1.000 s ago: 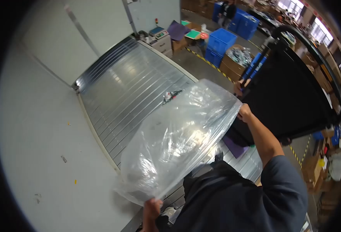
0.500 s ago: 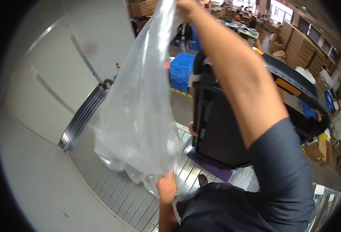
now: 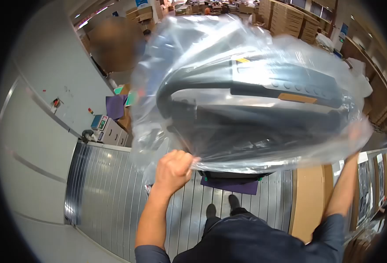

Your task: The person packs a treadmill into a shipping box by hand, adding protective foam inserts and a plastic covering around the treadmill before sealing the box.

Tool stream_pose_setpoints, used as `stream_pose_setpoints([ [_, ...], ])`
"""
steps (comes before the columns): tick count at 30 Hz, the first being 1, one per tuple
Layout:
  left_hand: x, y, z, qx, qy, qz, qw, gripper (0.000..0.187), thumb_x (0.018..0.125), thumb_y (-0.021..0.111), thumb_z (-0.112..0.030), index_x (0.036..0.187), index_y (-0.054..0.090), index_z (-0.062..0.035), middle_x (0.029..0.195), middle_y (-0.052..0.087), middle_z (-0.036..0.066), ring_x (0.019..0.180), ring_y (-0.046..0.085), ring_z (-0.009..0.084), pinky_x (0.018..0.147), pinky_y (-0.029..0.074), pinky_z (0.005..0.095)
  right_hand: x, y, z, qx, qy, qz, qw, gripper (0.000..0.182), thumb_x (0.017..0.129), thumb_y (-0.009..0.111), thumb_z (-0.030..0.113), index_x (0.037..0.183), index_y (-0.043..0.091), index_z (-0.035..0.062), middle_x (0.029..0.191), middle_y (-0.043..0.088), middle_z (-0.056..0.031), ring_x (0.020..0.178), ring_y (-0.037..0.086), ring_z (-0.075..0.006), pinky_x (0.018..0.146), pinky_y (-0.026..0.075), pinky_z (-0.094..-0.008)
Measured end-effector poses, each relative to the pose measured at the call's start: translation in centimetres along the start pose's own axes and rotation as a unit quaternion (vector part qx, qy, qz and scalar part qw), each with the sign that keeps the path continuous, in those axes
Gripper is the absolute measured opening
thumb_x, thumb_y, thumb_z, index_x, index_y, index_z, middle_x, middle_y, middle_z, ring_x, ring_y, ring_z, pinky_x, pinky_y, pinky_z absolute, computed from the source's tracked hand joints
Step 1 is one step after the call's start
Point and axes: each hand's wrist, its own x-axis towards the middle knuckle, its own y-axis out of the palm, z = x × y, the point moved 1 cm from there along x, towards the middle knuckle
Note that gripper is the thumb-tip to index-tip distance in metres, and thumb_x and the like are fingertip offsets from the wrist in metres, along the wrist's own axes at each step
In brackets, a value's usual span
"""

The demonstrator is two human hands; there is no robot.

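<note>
A large clear plastic bag (image 3: 228,57) is draped over the top of a tall black machine with a curved handle (image 3: 246,105). My left hand (image 3: 173,168) is fisted on the bag's lower left edge. My right hand (image 3: 358,133) grips the bag's lower right edge, seen partly through the plastic. Both arms are raised, and the bag's open mouth faces down over the machine. The machine stands on a purple mat (image 3: 231,185) just in front of my feet.
I stand on a ribbed metal floor (image 3: 110,193). White wall panels (image 3: 31,122) rise on the left. A small cabinet with a scale (image 3: 108,129) sits at the far left. Another person stands behind the bag. Stacked cardboard boxes (image 3: 290,15) line the back.
The bag was hanging from my raised right hand beside the machine. Now it is spread open over the machine's top, with both hands on its lower edge.
</note>
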Motion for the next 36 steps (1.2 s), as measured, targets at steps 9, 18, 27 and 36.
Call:
stream_pose_setpoints([
  [9, -11.2, 13.0, 4.8, 0.124, -0.192, 0.406, 0.885, 0.019, 0.079, 0.047, -0.016, 0.084, 0.063, -0.0073, 0.085, 0.066, 0.017, 0.083, 0.065, 0.0335, 0.067, 0.052, 0.0436, -27.3, -5.7, -30.4, 0.118, 0.382, -0.038, 0.916, 0.044, 0.094, 0.045, 0.030, 0.130, 0.044, 0.0041, 0.119, 0.052, -0.0116, 0.106, 0.053, -0.0211, 0.088, 0.046, -0.0343],
  [18, -22.8, 15.6, -1.2, -0.135, -0.448, 0.287, 0.836, 0.050, 0.064, 0.076, -0.018, 0.105, 0.057, 0.0019, 0.100, 0.062, 0.016, 0.099, 0.060, 0.0286, 0.083, 0.048, 0.0381, -9.0, 6.0, -1.6, 0.421, -0.070, -0.140, 0.894, 0.057, 0.094, 0.041, 0.043, 0.136, 0.035, 0.0043, 0.138, 0.038, -0.0103, 0.127, 0.036, -0.0268, 0.106, 0.027, -0.0383],
  [27, -0.8, 5.0, 1.8, -0.095, -0.354, 0.071, 0.928, 0.062, 0.060, 0.081, -0.017, 0.112, 0.052, 0.0016, 0.103, 0.061, 0.015, 0.095, 0.059, 0.0270, 0.085, 0.047, 0.0356, -7.0, 5.2, -18.7, -0.281, 0.020, -0.010, 0.959, 0.057, 0.081, 0.059, 0.034, 0.123, 0.046, -0.0016, 0.122, 0.051, -0.0186, 0.110, 0.050, -0.0321, 0.093, 0.040, -0.0411],
  [36, -15.7, 21.8, 11.5, 0.182, -0.183, 0.375, 0.890, 0.052, 0.078, 0.064, -0.029, 0.120, 0.051, -0.0008, 0.123, 0.050, 0.019, 0.117, 0.045, 0.0312, 0.101, 0.032, 0.0426, -8.3, 0.4, -18.2, 0.240, -0.076, -0.126, 0.960, 0.026, 0.092, 0.036, 0.012, 0.109, 0.050, -0.0017, 0.099, 0.058, -0.0210, 0.085, 0.055, -0.0358, 0.074, 0.044, -0.0413],
])
